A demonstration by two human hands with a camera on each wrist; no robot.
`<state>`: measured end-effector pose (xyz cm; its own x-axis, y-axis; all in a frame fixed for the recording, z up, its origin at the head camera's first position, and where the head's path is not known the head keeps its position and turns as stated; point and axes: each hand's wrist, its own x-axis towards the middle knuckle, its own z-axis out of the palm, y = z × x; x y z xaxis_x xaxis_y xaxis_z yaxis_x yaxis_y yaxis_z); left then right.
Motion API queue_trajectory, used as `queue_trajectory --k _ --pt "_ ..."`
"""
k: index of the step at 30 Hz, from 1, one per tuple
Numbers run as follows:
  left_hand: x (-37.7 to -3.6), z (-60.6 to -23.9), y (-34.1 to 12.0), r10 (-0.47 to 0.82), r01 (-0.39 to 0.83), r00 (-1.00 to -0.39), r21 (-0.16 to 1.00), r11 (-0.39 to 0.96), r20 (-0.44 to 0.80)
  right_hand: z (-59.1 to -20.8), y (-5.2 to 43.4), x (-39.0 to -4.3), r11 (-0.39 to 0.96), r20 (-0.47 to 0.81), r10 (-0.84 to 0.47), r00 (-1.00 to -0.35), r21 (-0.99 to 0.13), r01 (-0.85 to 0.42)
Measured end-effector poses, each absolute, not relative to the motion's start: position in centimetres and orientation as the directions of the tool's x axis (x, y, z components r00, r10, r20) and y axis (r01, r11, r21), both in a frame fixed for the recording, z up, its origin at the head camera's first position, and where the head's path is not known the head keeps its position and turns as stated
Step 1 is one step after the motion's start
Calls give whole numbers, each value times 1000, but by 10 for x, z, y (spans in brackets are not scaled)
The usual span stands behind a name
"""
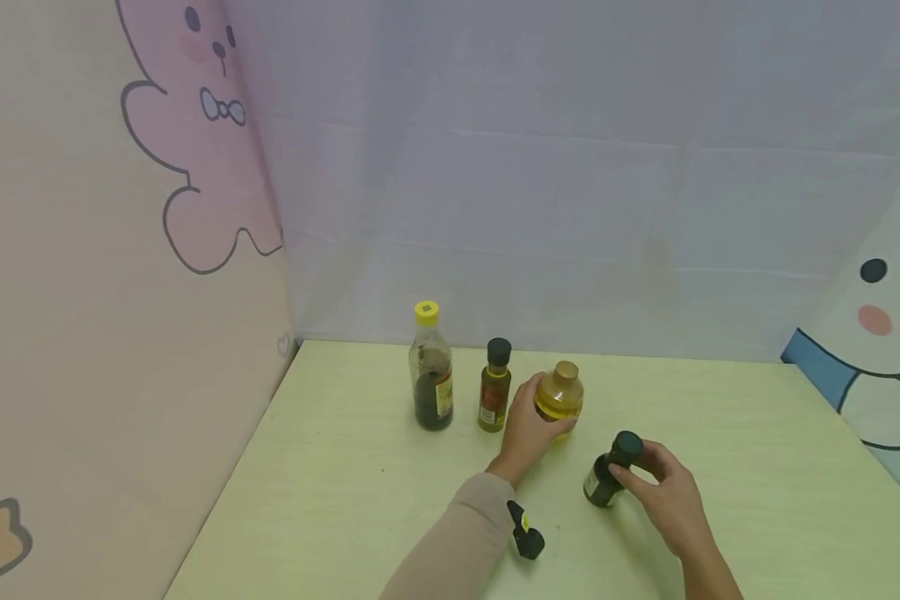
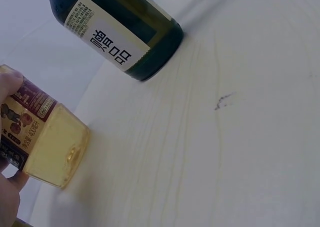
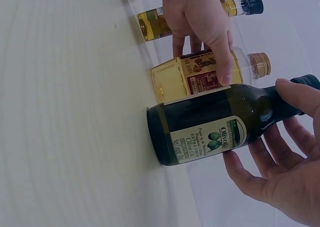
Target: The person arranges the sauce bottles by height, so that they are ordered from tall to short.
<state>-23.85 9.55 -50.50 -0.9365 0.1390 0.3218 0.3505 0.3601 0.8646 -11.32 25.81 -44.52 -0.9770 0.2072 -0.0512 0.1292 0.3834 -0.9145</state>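
Observation:
My left hand [image 1: 527, 432] grips a clear bottle of yellow liquid [image 1: 558, 402] with a gold-coloured cap, its fingers and thumb curled round the body. A red and yellow label shows on it in the right wrist view. Nearer to me and further right, my right hand [image 1: 673, 502] holds a dark green olive oil bottle [image 3: 200, 127] by the neck, thumb on one side and fingers on the other. The olive oil bottle's cap leans toward the right hand in the head view. Whether either base touches the table I cannot tell.
Left of the left hand stands a small bottle [image 1: 494, 392] with a black cap. Beyond it is a taller bottle of dark liquid [image 1: 432, 375] with a yellow cap. All are on a pale yellow-green table [image 1: 330, 500], with cloth walls [image 1: 495, 192] behind and beside.

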Motion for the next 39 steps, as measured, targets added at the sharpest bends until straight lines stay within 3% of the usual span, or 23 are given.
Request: queue_trajectory --k 26,39 --pt "-237 -510 94 172 362 -932 847 389 320 -445 263 -112 429 20 259 -966 -898 96" --pt "-238 -510 93 177 350 -936 842 411 303 -437 267 -129 469 61 250 -966 -881 65"
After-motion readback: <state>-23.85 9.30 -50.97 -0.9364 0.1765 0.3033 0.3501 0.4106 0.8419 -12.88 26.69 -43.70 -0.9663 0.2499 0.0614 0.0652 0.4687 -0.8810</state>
